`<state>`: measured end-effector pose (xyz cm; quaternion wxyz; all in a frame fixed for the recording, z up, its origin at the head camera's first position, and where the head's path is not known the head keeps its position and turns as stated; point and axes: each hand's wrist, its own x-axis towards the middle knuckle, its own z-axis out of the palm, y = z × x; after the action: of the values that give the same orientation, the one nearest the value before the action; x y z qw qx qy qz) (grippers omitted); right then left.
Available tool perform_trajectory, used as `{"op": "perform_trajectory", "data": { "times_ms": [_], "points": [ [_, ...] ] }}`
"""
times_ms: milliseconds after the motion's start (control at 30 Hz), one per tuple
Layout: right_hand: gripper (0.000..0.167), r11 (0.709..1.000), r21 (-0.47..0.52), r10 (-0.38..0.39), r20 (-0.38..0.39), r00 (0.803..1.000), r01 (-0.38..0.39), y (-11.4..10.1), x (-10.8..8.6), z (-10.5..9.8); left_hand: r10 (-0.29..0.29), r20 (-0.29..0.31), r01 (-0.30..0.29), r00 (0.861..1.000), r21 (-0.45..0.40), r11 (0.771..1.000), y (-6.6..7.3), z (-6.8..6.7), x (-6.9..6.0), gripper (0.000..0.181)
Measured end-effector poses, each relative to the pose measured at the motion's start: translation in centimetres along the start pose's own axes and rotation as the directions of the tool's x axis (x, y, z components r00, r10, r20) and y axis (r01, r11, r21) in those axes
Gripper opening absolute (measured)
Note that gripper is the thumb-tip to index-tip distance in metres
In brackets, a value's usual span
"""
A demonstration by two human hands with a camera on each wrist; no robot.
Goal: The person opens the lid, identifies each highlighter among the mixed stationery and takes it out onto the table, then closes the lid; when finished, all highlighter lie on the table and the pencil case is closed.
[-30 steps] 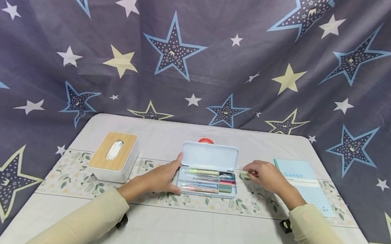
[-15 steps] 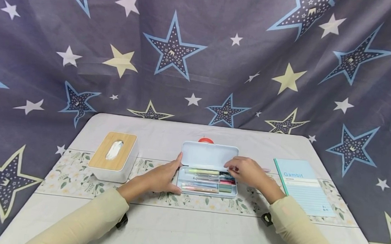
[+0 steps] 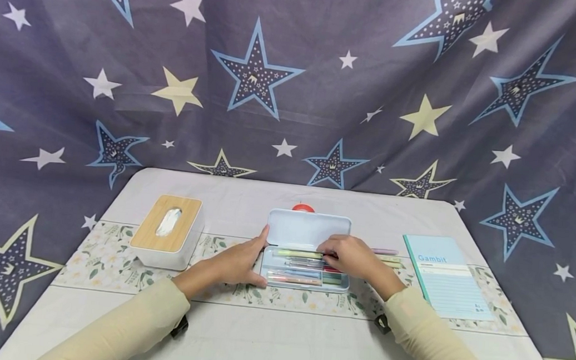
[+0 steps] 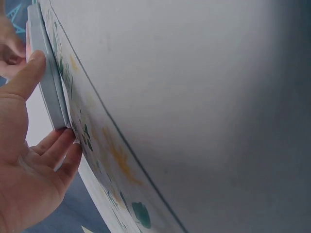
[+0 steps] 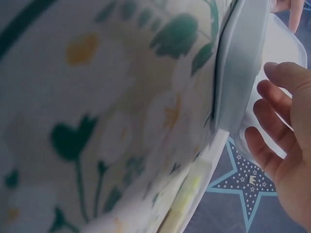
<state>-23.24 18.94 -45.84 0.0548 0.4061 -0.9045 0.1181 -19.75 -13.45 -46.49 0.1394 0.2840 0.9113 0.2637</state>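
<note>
So the case (image 3: pixel 288 286) is lying on the desk (image 3: pixel 277 341), near the middle, with its lid (image 3: pixel 309 230) up at the back, and the left grip (image 3: pixel 242 262) looks like it's there purely as a brace: thumb at the near left corner, fingers up along the left end towards the lid, spread well apart rather than bunched. My guess is that stops the case skating about, since a light box like that would probably slide if you nudged the other end. The right grip (image 3: pixel 350 255) is over the right part of the case, fingers bent and tips down by the pens (image 3: pixel 298 254). From the right wrist you get gaps between loosely bent fingers, but the index tip is out of sight (annoyingly, the one bit you'd want to see), so I can't tell if it's pinching a pen or just touching one. The pens lie lengthwise, side by side, which figures in a long shallow box, and a green block (image 3: pixel 332 281) sits at the near right. A purple stick (image 3: pixel 385 251) and some yellow-green sticks (image 3: pixel 392 261) are outside, between the case and the notebook (image 3: pixel 448 280). The tissue box (image 3: pixel 166 233) is well off to the left, nicely clear of the arms.
</note>
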Motion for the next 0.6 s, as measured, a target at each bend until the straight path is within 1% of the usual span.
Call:
{"op": "perform_trajectory", "data": {
  "times_ms": [267,600],
  "points": [
    [0.016,1.000,-0.026,-0.003,0.019,1.000,0.003,-0.41,0.62,0.33,0.013,-0.001,-0.013,1.000,-0.009,1.000,-0.07,0.09,-0.07,0.135],
    [0.017,0.999,-0.052,-0.001,0.029,1.000,0.003,-0.59,0.77,0.53,0.002,0.002,-0.002,1.000,0.011,1.000,-0.11,0.01,-0.08,0.135]
  ]
}}
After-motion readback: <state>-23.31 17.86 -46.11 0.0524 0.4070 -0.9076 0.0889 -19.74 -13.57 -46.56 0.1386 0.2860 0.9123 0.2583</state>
